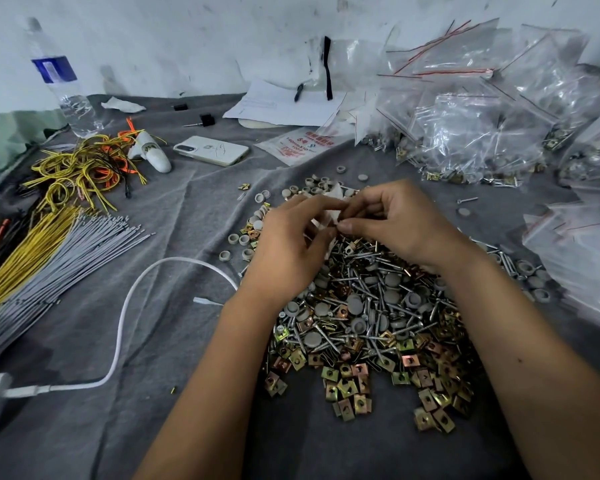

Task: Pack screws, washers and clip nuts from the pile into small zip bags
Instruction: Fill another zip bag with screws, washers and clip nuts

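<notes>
Under both hands the pile (368,323) is a mix of silver screws (371,292), flat grey washers (355,303) and clip nuts (347,386) with a gold, green and coppery sheen. The cloth (187,209) beneath is plain dark grey. Left of the left hand (284,247) lie yellow and pale grey ties (49,251) and a white cable (125,306). Beyond the right hand (399,220), clear bags (482,126) show thin red strips.

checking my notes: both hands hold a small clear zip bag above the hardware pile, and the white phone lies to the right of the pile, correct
Not quite. The head view shows the white phone lying to the left of the pile of screws, grey washers and brass clip nuts, beyond it. Both hands, left and right, do hold the small clear zip bag above it.
</notes>
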Demonstrator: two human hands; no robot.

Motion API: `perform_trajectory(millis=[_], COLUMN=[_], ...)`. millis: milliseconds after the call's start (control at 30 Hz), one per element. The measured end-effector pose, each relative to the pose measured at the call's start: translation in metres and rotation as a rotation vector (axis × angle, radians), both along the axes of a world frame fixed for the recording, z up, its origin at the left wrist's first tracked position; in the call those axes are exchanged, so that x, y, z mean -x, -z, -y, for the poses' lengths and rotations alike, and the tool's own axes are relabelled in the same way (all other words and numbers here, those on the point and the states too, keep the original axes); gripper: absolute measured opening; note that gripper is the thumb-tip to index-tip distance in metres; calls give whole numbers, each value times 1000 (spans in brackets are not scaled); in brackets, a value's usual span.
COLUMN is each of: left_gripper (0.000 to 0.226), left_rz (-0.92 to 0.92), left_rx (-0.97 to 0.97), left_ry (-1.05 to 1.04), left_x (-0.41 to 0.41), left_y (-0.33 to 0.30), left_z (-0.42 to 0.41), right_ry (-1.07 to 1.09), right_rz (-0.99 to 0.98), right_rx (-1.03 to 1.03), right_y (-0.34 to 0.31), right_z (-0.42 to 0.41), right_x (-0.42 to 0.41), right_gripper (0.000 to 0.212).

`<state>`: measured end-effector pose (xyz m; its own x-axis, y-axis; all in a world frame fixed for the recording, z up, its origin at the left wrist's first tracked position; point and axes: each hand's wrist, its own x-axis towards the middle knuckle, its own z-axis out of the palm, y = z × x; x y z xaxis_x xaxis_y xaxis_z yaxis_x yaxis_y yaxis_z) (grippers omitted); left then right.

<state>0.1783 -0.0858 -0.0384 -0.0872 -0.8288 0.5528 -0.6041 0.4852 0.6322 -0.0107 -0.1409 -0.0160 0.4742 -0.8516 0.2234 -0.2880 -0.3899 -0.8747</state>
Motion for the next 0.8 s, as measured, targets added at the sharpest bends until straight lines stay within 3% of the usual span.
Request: perform_trajectory(millis=[333,567,700,800], left_gripper=[20,26,7,28], left_rz=[-61,-153,-190,-252], left_rx=[-117,-219,-241,-265], left_ry=[30,16,41,-16], left_x=[-1,-1,3,3], left_y=[-5,-6,-5,-6], left_z=[-4,-8,-8,-7], right_ry=[-178,125,87,-10], right_rz=[-4,111,178,185], right_rx=[-102,-32,31,51], right_y=[0,3,-2,-9], right_z=[0,12,6,0], right_x=[3,16,9,8], right_gripper=[3,5,15,12])
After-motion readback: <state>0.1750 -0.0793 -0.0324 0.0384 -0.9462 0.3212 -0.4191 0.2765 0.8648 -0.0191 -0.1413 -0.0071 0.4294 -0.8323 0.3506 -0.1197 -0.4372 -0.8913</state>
